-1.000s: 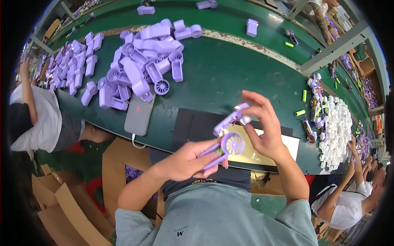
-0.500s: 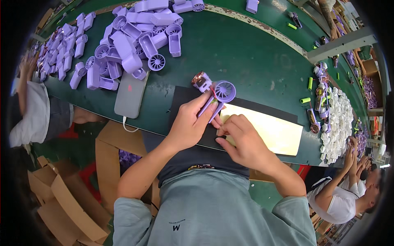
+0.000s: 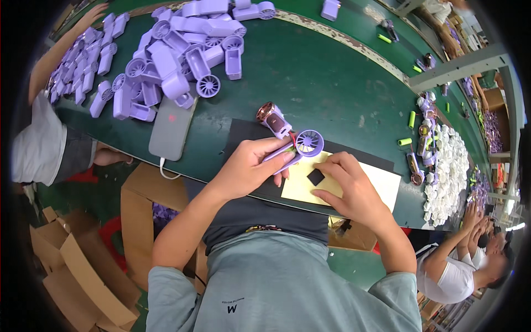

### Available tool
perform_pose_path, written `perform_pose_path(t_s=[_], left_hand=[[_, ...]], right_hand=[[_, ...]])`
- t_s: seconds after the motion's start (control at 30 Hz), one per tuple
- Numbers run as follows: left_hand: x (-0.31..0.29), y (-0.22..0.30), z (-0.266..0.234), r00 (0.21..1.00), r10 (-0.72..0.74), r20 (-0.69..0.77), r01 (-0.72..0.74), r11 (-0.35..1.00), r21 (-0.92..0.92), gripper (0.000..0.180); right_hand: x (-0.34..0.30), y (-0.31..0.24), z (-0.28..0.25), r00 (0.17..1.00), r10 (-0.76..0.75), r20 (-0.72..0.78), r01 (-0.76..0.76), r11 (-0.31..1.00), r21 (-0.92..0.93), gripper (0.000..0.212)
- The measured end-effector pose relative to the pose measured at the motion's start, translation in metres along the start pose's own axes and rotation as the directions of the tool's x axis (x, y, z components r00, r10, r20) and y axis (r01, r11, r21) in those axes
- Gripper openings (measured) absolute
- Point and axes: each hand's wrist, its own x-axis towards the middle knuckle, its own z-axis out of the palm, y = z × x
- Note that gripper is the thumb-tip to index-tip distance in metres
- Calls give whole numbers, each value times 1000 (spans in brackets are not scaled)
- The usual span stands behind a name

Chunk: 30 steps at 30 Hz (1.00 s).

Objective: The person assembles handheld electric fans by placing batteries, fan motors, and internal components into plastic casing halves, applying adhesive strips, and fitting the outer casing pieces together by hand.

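A purple fan housing (image 3: 310, 143) with a round spoked grille is held in my left hand (image 3: 243, 169), its fingers closed round the handle part. Joined to it by a short red wire is a second purple piece (image 3: 275, 122) with a copper-coloured round end, just beyond my fingers. My right hand (image 3: 357, 191) is over a pale yellow sheet (image 3: 298, 189), thumb and fingers apart. Between its fingertips and thumb, a small black square pad (image 3: 316, 177) appears to lie on the sheet. Under the sheet is a black mat (image 3: 243, 131).
Purple housings (image 3: 166, 61) are heaped at the far left, beside a grey power bank (image 3: 170, 130) with a white cable. To the right are green cylindrical cells (image 3: 412, 119), fan assemblies (image 3: 425, 133) and white parts (image 3: 447, 177). Cardboard boxes (image 3: 88, 265) stand lower left; co-workers sit at both sides.
My right hand has moved right and opened from a pinch by the left hand; the black pad now shows on the sheet. The wired purple piece has swung slightly, and a co-worker's arm reaches in at left.
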Motion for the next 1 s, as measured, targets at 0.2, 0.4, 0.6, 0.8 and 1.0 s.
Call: perform_pose_path(t_s=[0.2, 0.4, 0.6, 0.8, 1.0], left_hand=[[1, 2, 8, 999, -17, -28, 15, 997, -81, 38], [-2, 7, -4, 992, -71, 104, 71, 997, 7, 43], [-3, 1, -5, 991, -34, 128, 32, 999, 17, 56], [-1, 2, -10, 982, -40, 184, 38, 999, 19, 63], [0, -1, -12, 984, -48, 171, 44, 999, 27, 62]], right_hand=[[2, 13, -12, 997, 18, 75, -20, 999, 26, 34], [22, -13, -34, 995, -56, -81, 76, 958, 276, 34], [57, -30, -13, 962, -270, -30, 272, 957, 101, 31], [62, -31, -12, 949, -312, 45, 313, 949, -38, 24], [61, -38, -15, 956, -280, 86, 286, 956, -70, 22]])
